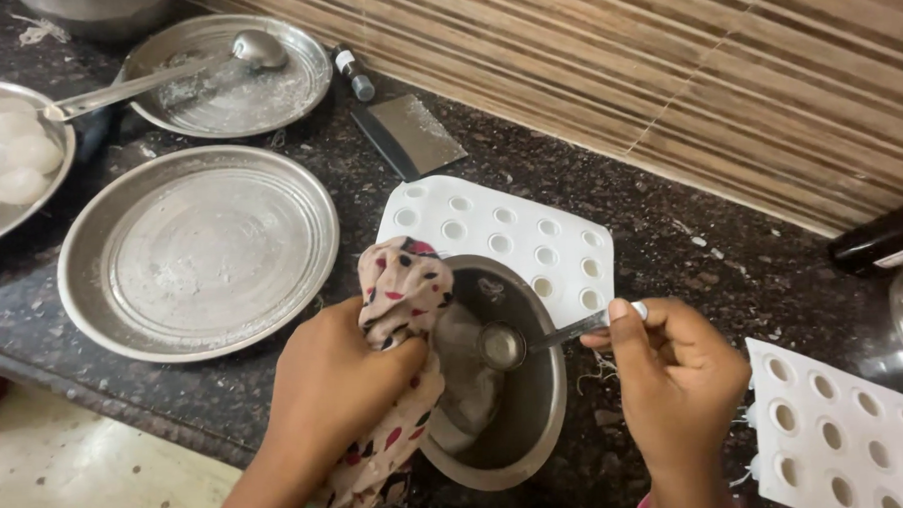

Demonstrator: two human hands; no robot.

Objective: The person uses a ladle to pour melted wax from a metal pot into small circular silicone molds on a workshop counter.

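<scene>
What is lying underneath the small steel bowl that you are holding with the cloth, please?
The steel bowl sits on a white perforated mould tray; rows of round holes show beyond its rim. The tray's near part is covered by the bowl and the patterned cloth.

— Left of the bowl (523, 437)?
— Plate (93, 297), with another plate (305, 84) behind, ladle (165, 76) on it.
— Under the bowl?
— Holed tray (531, 236); second tray (848, 435) at right.
— In the bowl?
— Spoon (505, 344), with cloth (399, 316) over its left rim.

Beige cloth (399, 316) with red and black spots, white perforated tray (531, 236), speckled black counter (671, 246)
</scene>
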